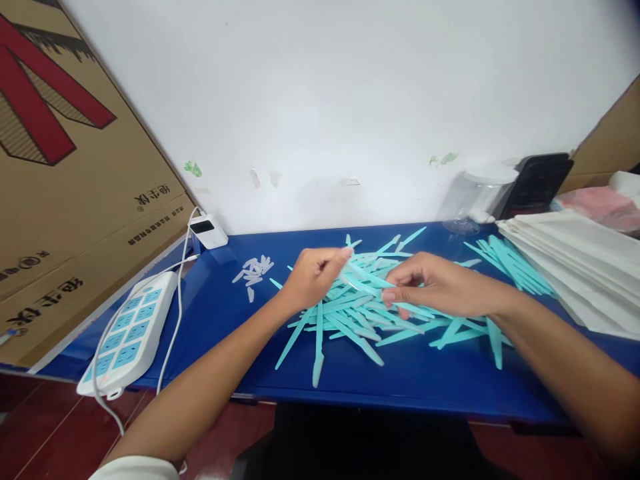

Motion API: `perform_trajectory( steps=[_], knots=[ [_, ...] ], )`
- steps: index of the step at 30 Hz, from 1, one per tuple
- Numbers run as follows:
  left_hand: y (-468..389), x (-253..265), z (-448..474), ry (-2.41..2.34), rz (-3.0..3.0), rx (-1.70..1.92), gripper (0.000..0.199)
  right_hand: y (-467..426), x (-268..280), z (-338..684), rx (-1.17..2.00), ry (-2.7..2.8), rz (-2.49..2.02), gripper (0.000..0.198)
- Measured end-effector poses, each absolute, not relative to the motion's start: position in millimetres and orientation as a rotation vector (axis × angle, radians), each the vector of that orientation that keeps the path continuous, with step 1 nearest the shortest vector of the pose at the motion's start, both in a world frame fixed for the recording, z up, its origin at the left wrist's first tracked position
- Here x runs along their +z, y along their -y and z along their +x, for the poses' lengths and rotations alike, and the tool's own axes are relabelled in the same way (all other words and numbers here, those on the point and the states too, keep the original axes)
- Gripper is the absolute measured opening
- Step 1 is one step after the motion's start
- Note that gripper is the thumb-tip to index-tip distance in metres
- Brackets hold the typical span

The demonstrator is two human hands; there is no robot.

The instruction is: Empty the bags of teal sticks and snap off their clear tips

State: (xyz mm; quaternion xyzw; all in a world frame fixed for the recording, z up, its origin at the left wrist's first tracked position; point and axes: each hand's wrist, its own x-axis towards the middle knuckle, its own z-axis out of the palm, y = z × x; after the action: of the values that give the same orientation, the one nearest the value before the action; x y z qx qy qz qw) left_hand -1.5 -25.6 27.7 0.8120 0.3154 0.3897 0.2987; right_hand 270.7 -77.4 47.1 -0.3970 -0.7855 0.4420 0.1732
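Between my two hands is a turquoise eyebrow razor (369, 275), slightly blurred. The fingers of my right hand (433, 285) are pinched on its right end. My left hand (316, 275) is closed, thumb against the curled fingers, at the razor's left end; whether a small cover is also in that pinch cannot be made out. Beneath both hands a loose pile of turquoise eyebrow razors (350, 323) lies at many angles on the blue table (210, 340). To the left of my left hand sits a small heap of whitish, translucent slips (254, 270).
At right, a neater bunch of turquoise razors (515, 263) lies beside stacked white paper-like sheets (575, 273). Behind are a clear jar (465, 200) and a black stand (537, 180). At left are a power strip (133, 333), cables, a white device (209, 231) and a cardboard box (75, 200).
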Motion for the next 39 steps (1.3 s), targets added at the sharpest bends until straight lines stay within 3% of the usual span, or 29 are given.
perform_trajectory(
  steps=[4,9,15,31,34,36,39],
  knots=[
    [8.9,32.5,-20.7,-0.961,2.070,1.205,0.061,69.0,47.6,290.6,1.193,2.235,-1.166,0.051],
    [15.3,29.1,-14.8,-0.818,2.356,0.796,0.059,67.4,44.3,289.9,1.277,2.324,-1.112,0.055],
    [26.3,26.8,-4.8,-0.644,2.511,0.597,0.056,73.2,42.6,276.3,1.301,2.327,-1.150,0.057],
    [38.4,48.6,-6.4,-0.552,2.264,0.502,0.057,75.0,53.2,277.3,1.350,2.339,-1.103,0.055],
    [20.5,52.4,-26.1,-0.785,2.329,0.701,0.060,66.9,56.0,304.6,1.194,2.315,-1.226,0.059],
    [5.4,54.9,-43.3,-1.080,2.470,0.900,0.061,58.1,56.3,333.3,0.924,2.242,-1.418,0.064],
    [-13.6,56.7,-66.1,-1.552,2.676,0.711,0.058,41.0,49.7,384.5,0.359,2.053,-1.902,0.066]
  ],
)
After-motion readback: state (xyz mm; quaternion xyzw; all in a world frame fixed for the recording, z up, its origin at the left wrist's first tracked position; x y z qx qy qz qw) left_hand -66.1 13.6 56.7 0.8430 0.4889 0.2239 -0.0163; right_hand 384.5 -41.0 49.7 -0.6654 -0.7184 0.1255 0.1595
